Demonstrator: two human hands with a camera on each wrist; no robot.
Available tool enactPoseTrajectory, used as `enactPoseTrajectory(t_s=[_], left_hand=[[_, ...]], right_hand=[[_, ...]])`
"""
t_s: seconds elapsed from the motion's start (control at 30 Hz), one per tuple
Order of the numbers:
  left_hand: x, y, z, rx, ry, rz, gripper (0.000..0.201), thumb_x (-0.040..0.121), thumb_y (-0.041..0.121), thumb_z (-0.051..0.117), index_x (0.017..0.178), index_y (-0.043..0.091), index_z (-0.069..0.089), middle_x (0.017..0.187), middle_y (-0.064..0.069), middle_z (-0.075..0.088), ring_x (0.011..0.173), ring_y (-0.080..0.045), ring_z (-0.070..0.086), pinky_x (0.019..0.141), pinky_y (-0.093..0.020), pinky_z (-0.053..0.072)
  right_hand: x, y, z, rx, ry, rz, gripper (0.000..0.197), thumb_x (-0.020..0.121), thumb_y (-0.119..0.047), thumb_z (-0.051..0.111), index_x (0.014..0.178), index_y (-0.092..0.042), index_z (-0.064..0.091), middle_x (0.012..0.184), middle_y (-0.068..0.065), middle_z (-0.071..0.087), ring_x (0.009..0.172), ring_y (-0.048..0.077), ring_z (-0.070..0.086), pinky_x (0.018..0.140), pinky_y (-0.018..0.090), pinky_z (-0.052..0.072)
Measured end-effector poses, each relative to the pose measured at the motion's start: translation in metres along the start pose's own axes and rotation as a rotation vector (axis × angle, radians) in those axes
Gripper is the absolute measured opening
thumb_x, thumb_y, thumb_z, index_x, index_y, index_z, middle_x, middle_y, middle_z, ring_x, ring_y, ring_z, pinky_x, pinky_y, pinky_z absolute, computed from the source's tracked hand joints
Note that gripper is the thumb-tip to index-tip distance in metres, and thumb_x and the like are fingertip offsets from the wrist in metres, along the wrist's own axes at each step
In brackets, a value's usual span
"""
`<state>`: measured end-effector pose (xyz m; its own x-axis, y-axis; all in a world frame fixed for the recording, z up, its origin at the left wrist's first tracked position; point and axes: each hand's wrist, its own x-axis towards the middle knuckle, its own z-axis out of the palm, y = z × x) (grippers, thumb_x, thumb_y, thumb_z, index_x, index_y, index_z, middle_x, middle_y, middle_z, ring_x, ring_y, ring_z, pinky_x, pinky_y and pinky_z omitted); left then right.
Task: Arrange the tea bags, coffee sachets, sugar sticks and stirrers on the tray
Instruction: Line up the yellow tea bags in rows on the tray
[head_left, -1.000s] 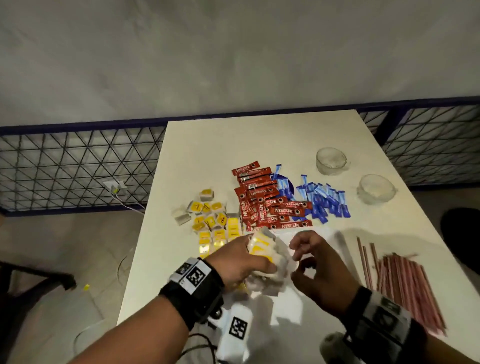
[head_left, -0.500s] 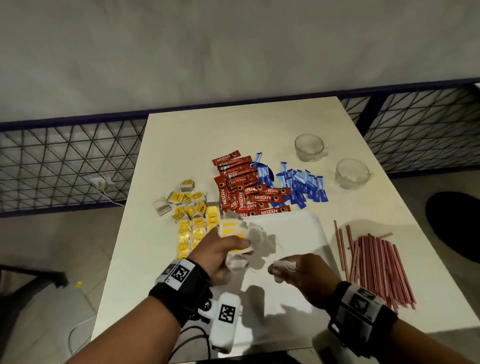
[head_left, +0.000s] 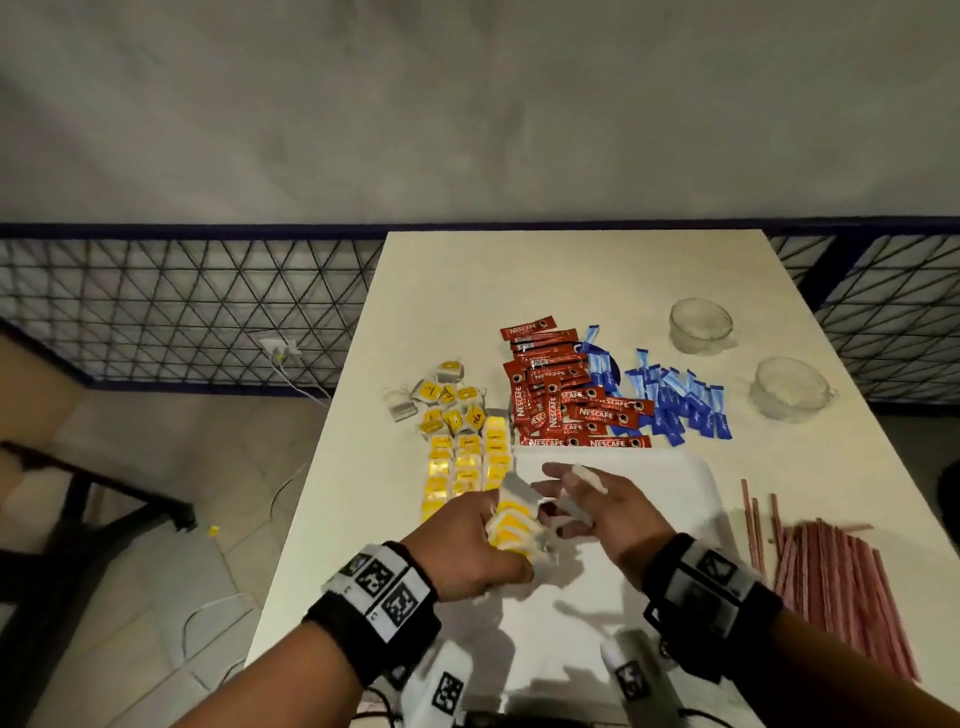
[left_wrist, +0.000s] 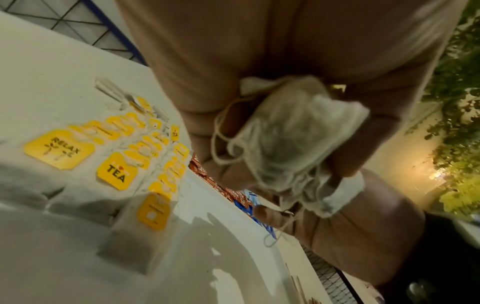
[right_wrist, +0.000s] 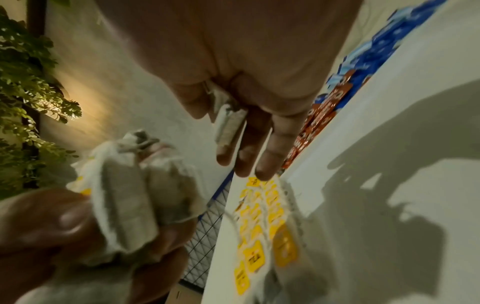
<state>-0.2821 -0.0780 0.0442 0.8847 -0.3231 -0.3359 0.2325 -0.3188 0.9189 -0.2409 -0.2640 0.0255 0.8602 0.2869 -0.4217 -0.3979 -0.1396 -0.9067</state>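
My left hand (head_left: 467, 540) grips a bundle of tea bags (head_left: 511, 522) with yellow tags, held above the left part of the white tray (head_left: 675, 483). The wrist view shows the bundle (left_wrist: 293, 139) with its strings hanging loose. My right hand (head_left: 597, 504) is just right of the bundle, fingers stretched out, and pinches a single tea bag (right_wrist: 228, 127) between two fingers. Rows of tea bags (head_left: 467, 462) lie left of the tray. Red coffee sachets (head_left: 566, 400) and blue sugar sticks (head_left: 675, 405) are piled behind it. Stirrers (head_left: 831, 582) lie to its right.
Two glass cups (head_left: 701, 325) (head_left: 789, 395) stand at the back right of the white table (head_left: 519, 291). A wire-mesh fence (head_left: 182, 312) runs behind the table. The table's left edge drops to the floor close to the tea bags.
My right hand, curled round a tea bag low over the tray half a second ago, has risen beside the bundle with its fingers stretched out. The left hand kept hold of the bundle.
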Motion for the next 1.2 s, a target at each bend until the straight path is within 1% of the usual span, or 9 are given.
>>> enactPoseTrajectory(t_s=[0.1, 0.23, 0.37, 0.43, 0.53, 0.67, 0.77, 0.97, 1.2], left_hand=[[-0.006, -0.003, -0.004, 0.048, -0.005, -0.011, 0.031, 0.069, 0.013, 0.072, 0.099, 0.02, 0.068, 0.078, 0.002, 0.071, 0.058, -0.009, 0.062, 0.055, -0.024, 0.05], [-0.016, -0.004, -0.015, 0.021, 0.027, -0.048, 0.022, 0.068, 0.013, 0.074, 0.088, 0.01, 0.064, 0.062, 0.001, 0.062, 0.048, -0.015, 0.056, 0.051, -0.028, 0.048], [-0.025, -0.008, -0.027, -0.162, 0.072, -0.055, 0.033, 0.055, 0.017, 0.076, 0.086, 0.022, 0.066, 0.073, -0.003, 0.067, 0.062, -0.022, 0.06, 0.059, -0.031, 0.049], [-0.028, -0.007, -0.03, -0.23, 0.061, -0.028, 0.034, 0.059, 0.006, 0.073, 0.087, 0.024, 0.065, 0.069, 0.007, 0.067, 0.059, -0.012, 0.061, 0.056, -0.022, 0.047], [-0.03, -0.011, -0.036, -0.28, 0.063, -0.031, 0.031, 0.054, 0.012, 0.076, 0.083, 0.02, 0.07, 0.076, -0.002, 0.067, 0.068, -0.018, 0.061, 0.065, -0.026, 0.048], [-0.033, -0.02, -0.043, -0.347, 0.086, -0.078, 0.033, 0.05, 0.02, 0.078, 0.082, 0.014, 0.071, 0.078, -0.014, 0.062, 0.067, -0.025, 0.055, 0.064, -0.033, 0.044], [-0.037, -0.022, -0.05, -0.334, 0.093, -0.08, 0.038, 0.049, 0.02, 0.077, 0.087, 0.022, 0.074, 0.078, -0.009, 0.066, 0.065, -0.024, 0.058, 0.059, -0.027, 0.047], [-0.048, -0.04, -0.075, -0.287, 0.187, -0.102, 0.057, 0.047, 0.02, 0.076, 0.104, 0.014, 0.071, 0.097, -0.018, 0.072, 0.084, -0.029, 0.066, 0.078, -0.042, 0.049], [-0.061, -0.057, -0.086, -0.343, 0.217, -0.208, 0.056, 0.045, 0.019, 0.075, 0.101, 0.017, 0.072, 0.075, -0.004, 0.069, 0.05, -0.015, 0.055, 0.049, -0.022, 0.042]], right_hand=[[0.002, -0.001, 0.019, 0.053, -0.062, 0.042, 0.028, 0.099, -0.034, 0.045, 0.112, -0.029, 0.069, 0.117, 0.005, 0.067, 0.107, 0.026, 0.063, 0.097, 0.048, 0.049], [0.008, -0.003, 0.039, 0.174, -0.187, 0.14, 0.053, 0.087, -0.069, 0.041, 0.124, -0.036, 0.058, 0.129, -0.002, 0.06, 0.124, 0.026, 0.053, 0.109, 0.051, 0.037], [0.007, -0.014, 0.053, 0.513, -0.258, 0.257, 0.046, 0.099, -0.036, 0.024, 0.131, -0.018, 0.051, 0.13, 0.013, 0.06, 0.118, 0.032, 0.056, 0.099, 0.044, 0.042], [0.009, -0.01, 0.058, 0.452, -0.293, 0.188, 0.04, 0.1, -0.028, 0.031, 0.131, -0.011, 0.051, 0.125, 0.017, 0.063, 0.111, 0.033, 0.06, 0.093, 0.044, 0.046], [0.007, -0.008, 0.061, 0.265, -0.285, 0.039, 0.027, 0.097, -0.019, 0.045, 0.119, -0.009, 0.056, 0.112, 0.018, 0.066, 0.1, 0.031, 0.064, 0.089, 0.044, 0.049], [0.011, -0.005, 0.057, -0.13, -0.135, -0.236, 0.006, 0.089, -0.02, 0.064, 0.091, -0.025, 0.067, 0.092, 0.0, 0.065, 0.085, 0.015, 0.06, 0.084, 0.038, 0.048], [0.016, -0.004, 0.048, -0.355, 0.014, -0.373, 0.02, 0.083, -0.015, 0.073, 0.077, -0.034, 0.07, 0.09, -0.004, 0.063, 0.086, 0.008, 0.059, 0.082, 0.025, 0.044], [0.022, -0.007, 0.04, -0.503, -0.047, -0.18, 0.012, 0.088, -0.022, 0.066, 0.081, -0.029, 0.058, 0.072, -0.004, 0.061, 0.068, 0.015, 0.055, 0.071, 0.033, 0.047], [0.027, 0.004, 0.059, -0.779, -0.238, -0.032, 0.013, 0.091, -0.024, 0.059, 0.083, -0.031, 0.053, 0.069, -0.008, 0.066, 0.071, 0.012, 0.065, 0.064, 0.026, 0.048]])
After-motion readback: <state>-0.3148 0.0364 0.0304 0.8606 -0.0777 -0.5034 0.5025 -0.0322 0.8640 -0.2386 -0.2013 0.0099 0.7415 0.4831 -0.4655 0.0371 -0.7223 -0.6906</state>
